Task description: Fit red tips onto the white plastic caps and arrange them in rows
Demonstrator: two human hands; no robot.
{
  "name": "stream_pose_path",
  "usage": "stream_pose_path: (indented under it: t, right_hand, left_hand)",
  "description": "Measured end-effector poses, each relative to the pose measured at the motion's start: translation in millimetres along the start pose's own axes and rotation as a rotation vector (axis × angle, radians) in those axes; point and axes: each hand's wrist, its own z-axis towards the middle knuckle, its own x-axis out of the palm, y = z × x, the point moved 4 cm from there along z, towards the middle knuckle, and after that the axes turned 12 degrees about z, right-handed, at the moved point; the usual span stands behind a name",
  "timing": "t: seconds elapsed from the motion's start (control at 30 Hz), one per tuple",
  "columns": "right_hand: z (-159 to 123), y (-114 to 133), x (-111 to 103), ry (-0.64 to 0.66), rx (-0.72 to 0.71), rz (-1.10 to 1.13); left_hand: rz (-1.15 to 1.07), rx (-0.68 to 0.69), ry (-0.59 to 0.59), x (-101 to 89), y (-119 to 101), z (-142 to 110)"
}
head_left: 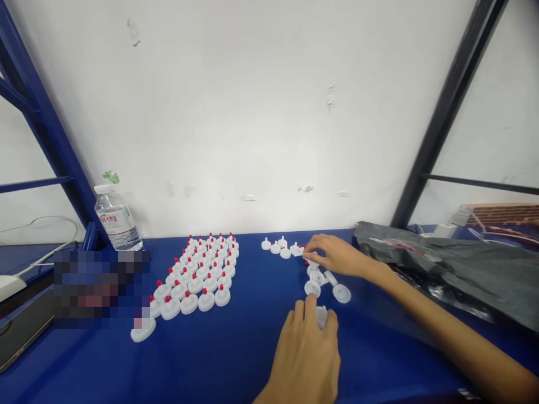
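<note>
My left hand (305, 350) is low in the middle, its fingers closed around a white plastic cap (321, 317) that shows between finger and thumb. Farther back, my right hand (334, 255) reaches in from the right. Its thumb and fingertips come together over a small group of white caps with spouts (285, 252); what they pinch, if anything, is too small to make out. Between the hands lie several loose white caps, among them a round cap (312, 288) and an overturned cap (341, 293). A bit of red shows under the right fingers.
On the left, several white caps with red tips (206, 301) stand in rows on the blue table (252, 348). A water bottle (120, 219) stands by the wall at back left. Grey plastic bags (442, 264) lie at right. Blue posts rise on both sides.
</note>
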Motion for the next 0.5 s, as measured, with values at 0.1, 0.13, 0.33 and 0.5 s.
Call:
stream_pose_path:
  t: [0.1,0.13,0.33,0.5]
  right_hand:
    - [1,-3,5,0.006,0.024,-0.005]
    - [0,-5,5,0.001,0.035,-0.004]
    - [-8,-18,-3,-0.018,0.109,-0.021]
    - [-3,-9,-3,-0.048,0.062,-0.053]
  left_hand:
    - [-0.041,-0.006,0.043,1.2,9,-5]
    - [-0.04,-0.001,0.041,0.2,13,-8]
    - [0.073,-0.029,-0.041,-13.8,57,-39]
    - [0.123,-0.107,-0.189,-20.5,95,-67]
